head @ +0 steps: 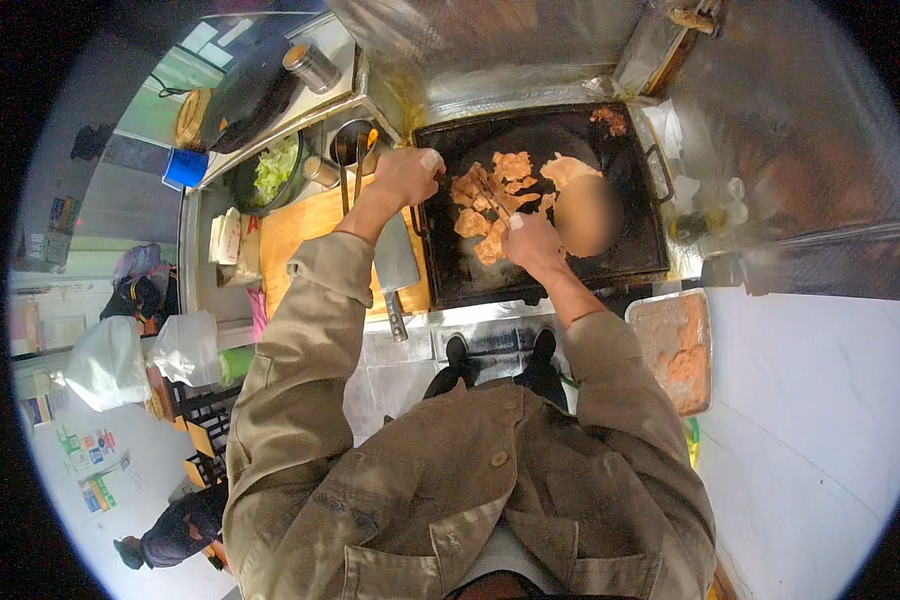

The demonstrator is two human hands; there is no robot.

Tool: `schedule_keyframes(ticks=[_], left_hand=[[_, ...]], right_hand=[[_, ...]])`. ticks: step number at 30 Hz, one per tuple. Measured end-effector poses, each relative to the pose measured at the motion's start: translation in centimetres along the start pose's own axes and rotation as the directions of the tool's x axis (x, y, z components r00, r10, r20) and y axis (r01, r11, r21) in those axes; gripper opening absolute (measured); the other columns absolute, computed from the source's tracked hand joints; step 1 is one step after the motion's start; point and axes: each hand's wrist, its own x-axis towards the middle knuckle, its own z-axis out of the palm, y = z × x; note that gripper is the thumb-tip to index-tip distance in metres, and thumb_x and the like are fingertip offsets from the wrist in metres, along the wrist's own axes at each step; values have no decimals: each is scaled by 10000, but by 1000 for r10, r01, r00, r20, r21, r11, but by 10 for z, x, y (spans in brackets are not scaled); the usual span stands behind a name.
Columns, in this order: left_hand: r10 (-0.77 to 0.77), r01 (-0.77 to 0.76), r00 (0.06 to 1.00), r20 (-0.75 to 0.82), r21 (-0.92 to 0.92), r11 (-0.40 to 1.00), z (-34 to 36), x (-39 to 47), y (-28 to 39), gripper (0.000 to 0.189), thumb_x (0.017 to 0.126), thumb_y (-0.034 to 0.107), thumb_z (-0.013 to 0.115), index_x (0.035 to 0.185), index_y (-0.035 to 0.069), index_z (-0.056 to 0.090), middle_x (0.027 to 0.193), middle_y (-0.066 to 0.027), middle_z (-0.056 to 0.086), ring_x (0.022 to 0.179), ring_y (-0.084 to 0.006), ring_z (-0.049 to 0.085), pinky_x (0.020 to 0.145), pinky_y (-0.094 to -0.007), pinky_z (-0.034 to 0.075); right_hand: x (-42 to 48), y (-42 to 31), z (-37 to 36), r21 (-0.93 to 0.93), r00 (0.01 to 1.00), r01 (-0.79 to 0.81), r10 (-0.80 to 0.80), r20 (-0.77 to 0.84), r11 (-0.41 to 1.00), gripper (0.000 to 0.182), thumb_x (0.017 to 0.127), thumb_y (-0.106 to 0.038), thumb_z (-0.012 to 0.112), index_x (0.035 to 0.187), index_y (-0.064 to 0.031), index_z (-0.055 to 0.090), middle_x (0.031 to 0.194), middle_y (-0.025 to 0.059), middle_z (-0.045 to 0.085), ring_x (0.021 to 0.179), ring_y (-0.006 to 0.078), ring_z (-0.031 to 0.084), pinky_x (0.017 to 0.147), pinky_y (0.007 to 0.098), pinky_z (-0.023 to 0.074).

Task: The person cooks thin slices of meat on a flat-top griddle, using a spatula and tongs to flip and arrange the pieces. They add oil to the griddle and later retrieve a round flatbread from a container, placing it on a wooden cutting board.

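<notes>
My right hand (534,244) grips slim metal tongs (499,204), whose tips reach into browned meat pieces (513,166) on a black griddle (465,289). Farther right on the griddle lies a pale flat piece (566,171), partly beside a blurred round patch. Small reddish bits (609,120) sit at its far right corner. My left hand (409,176) is above the griddle's left edge, fingers curled; whether it holds anything is hidden. Below it, a cleaver (396,259) lies on a wooden cutting board (300,236). Dark utensil arms rise by a metal container (371,157).
Left of the griddle are a bowl of chopped lettuce (276,171), a shaker (319,171) and paper bags (226,238). A tray of raw-looking meat (682,360) stands at right. Foil-like sheeting (795,150) lines the walls. A person (180,529) is at lower left.
</notes>
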Motion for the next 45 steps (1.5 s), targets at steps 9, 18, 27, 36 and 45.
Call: schedule_keyframes(ticks=[9, 18, 27, 36, 45], left_hand=[[-31, 30, 999, 38, 10, 999, 0, -6, 3, 265, 785, 198, 663, 1044, 176, 714, 1004, -120, 714, 982, -313, 673, 813, -431, 533], [-90, 92, 994, 55, -41, 995, 19, -14, -3, 312, 776, 261, 712, 1081, 190, 719, 1010, -115, 707, 1006, -318, 660, 871, -441, 521], [312, -333, 926, -213, -68, 941, -12, -63, 29, 252, 740, 186, 754, 985, 142, 723, 877, -117, 700, 856, -316, 673, 723, -447, 530], [455, -471, 864, -215, -30, 881, 19, -51, 67, 95, 723, 135, 688, 818, 133, 689, 758, -132, 677, 744, -345, 665, 617, -466, 509], [449, -464, 864, -227, -18, 886, 19, -41, 79, 105, 699, 141, 718, 784, 107, 667, 742, -126, 661, 771, -349, 659, 633, -465, 515]], right_hand=[[-2, -4, -4, -33, 999, 21, -20, 33, 999, 343, 872, -315, 638, 1018, -5, 653, 944, 226, 680, 875, 388, 667, 746, 490, 561], [-9, -3, -3, 12, 995, 69, -68, -69, 998, 350, 865, -333, 631, 977, -4, 674, 882, 206, 688, 812, 389, 674, 685, 502, 553], [-94, 61, -8, -17, 986, 76, -77, -146, 997, 270, 876, -271, 614, 938, -11, 654, 790, 217, 664, 752, 408, 662, 639, 509, 540], [-113, 68, 28, -5, 994, 12, -12, -110, 1000, 280, 877, -293, 565, 860, -21, 635, 814, 213, 670, 807, 418, 665, 738, 524, 541], [-120, 84, 46, 43, 965, 84, -71, -252, 996, 260, 859, -275, 591, 809, -22, 623, 739, 205, 650, 724, 426, 649, 671, 524, 535]])
